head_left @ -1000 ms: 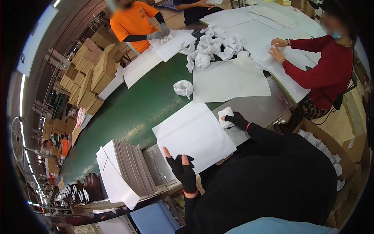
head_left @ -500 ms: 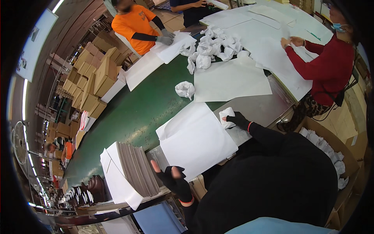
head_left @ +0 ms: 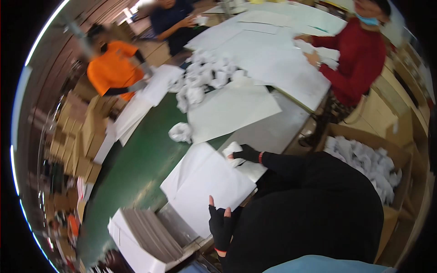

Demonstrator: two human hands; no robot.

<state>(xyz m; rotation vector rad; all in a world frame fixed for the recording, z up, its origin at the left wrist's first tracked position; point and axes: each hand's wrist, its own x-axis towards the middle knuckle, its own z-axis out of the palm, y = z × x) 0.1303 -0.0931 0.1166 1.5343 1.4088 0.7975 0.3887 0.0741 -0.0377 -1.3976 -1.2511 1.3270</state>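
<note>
My right hand [head_left: 248, 154], in a black fingerless glove, is closed on a crumpled white paper wad [head_left: 231, 148] beside the far right corner of a pile of white paper sheets [head_left: 205, 182]. My left hand [head_left: 221, 226], gloved the same way, is raised at the pile's near edge. Its fingers are apart and nothing is in it. Left of the pile stands a thick stack of grey-brown sheets [head_left: 148, 234] with white paper on its left side. A ring-shaped paper wad [head_left: 180, 132] lies alone on the green table [head_left: 136, 182].
Paper wads [head_left: 200, 82] are heaped beyond a large pale sheet [head_left: 232, 109]. A cardboard box [head_left: 403, 152] of wads stands at my right. People in orange [head_left: 111, 68], dark blue [head_left: 170, 20] and red [head_left: 355, 59] work around the tables. Cartons [head_left: 93, 132] are piled at left.
The whole view has shifted. My left hand has moved right along the near edge of the white sheets, its fingers now pointing upward. My right hand still holds the paper wad.
</note>
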